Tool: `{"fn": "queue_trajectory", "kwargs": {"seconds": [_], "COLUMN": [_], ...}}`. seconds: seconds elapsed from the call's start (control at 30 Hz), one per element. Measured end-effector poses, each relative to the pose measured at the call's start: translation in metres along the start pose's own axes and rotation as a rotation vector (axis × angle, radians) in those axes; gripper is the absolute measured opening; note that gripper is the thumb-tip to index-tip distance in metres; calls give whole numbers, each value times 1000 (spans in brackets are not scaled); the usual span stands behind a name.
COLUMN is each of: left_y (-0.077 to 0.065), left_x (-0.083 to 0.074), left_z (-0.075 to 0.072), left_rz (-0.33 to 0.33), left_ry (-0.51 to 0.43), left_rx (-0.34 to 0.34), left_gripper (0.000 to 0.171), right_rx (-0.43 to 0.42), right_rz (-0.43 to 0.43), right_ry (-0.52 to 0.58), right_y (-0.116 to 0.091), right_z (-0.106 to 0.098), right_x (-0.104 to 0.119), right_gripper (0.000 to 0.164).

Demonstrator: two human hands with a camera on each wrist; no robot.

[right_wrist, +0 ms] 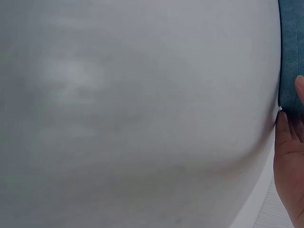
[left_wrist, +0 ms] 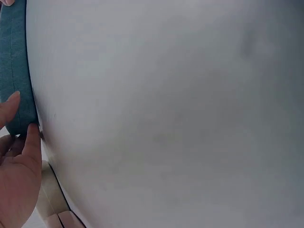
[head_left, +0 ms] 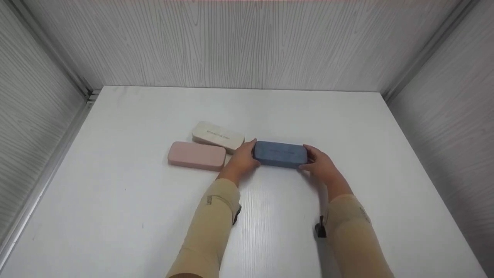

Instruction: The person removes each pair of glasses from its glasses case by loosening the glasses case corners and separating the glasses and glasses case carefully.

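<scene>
A blue glasses case (head_left: 281,153) with faint lettering on its lid lies closed on the white table, between the two hands. My left hand (head_left: 244,159) grips its left end, thumb at the near side. At the right end, my right hand (head_left: 320,165) holds it with thumb and fingers on opposite sides. The left wrist view shows the teal-looking side of the case (left_wrist: 18,57) with the left thumb against it. In the right wrist view, the right thumb touches the case (right_wrist: 290,57) near its corner; part of that hand is out of frame.
A pink case (head_left: 197,155) lies left of the left hand. Behind it, a cream case (head_left: 217,135) with printed lettering sits at an angle, close to the pink one and the left hand. Wood-grained panels (head_left: 239,42) rise behind and at both sides of the table (head_left: 127,224).
</scene>
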State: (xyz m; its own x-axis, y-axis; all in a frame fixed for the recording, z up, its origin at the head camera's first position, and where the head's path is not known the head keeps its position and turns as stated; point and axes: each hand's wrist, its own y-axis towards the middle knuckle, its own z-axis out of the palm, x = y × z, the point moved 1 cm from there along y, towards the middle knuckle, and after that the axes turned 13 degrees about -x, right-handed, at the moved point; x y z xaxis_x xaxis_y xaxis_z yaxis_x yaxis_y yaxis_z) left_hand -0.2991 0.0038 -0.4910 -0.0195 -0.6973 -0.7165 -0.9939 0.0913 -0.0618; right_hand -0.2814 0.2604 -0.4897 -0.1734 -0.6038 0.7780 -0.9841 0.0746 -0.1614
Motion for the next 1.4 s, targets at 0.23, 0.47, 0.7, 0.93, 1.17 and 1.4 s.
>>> {"fn": "queue_trajectory", "kwargs": {"seconds": [0.23,0.47,0.7,0.93,1.17,1.4], "left_y": [-1,-6,-12,-26,-47,-61], "left_x": [-1,4,10,14,28,37], "left_z": [-1,-9,-24,-36,-43,-44], "left_rz": [0,-18,-5,-15,-2,14], "left_ry": [-40,-152,-210,-239,-234,-149], "left_rx": [-38,-20,0,-5,-25,-52], "left_gripper": [76,76,76,76,79,77], "right_rx": [-13,16,51,57,92,111], "right_rz": [-15,-22,-92,-106,-166,-187], "right_ry": [15,21,21,45,55,-4], "right_y": [1,1,-2,-11,-21,-31], "right_z": [-1,-5,-7,-3,8,22], "right_x": [-1,3,14,23,27,26], "right_gripper": [76,76,71,74,73,74]}}
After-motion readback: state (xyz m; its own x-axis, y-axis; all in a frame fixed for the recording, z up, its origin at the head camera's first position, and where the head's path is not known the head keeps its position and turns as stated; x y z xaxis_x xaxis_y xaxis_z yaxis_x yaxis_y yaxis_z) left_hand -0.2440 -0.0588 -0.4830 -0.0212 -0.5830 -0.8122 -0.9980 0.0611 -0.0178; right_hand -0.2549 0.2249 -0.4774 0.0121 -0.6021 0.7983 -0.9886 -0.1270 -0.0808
